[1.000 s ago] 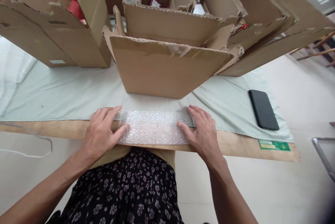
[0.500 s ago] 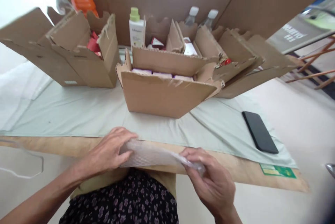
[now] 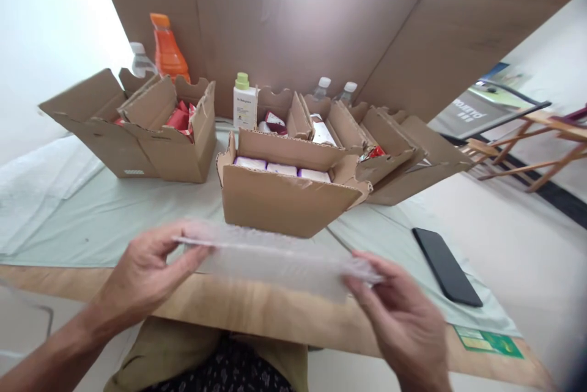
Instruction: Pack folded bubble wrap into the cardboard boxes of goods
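A folded sheet of clear bubble wrap [image 3: 275, 260] stretches between both my hands, held over the table's front edge and slightly blurred. My left hand [image 3: 153, 269] pinches its left end between thumb and fingers. On the other end, my right hand [image 3: 394, 306] grips the wrap the same way. Just beyond the wrap stands an open cardboard box [image 3: 288, 196], with several white-and-purple packs [image 3: 281, 169] in a row inside. Neither hand touches the box.
Behind are more open cardboard boxes [image 3: 156, 147] with red packets, a white bottle with a green cap [image 3: 244, 101], an orange bottle [image 3: 169, 52] and clear bottles. A black phone [image 3: 447, 266] lies at right, near a green card [image 3: 488, 342]. More bubble wrap [image 3: 46, 181] lies at left.
Both hands have lifted the bubble wrap up and forward toward the box, and they are farther apart. The wrap is spread wider. The camera view has tilted up.
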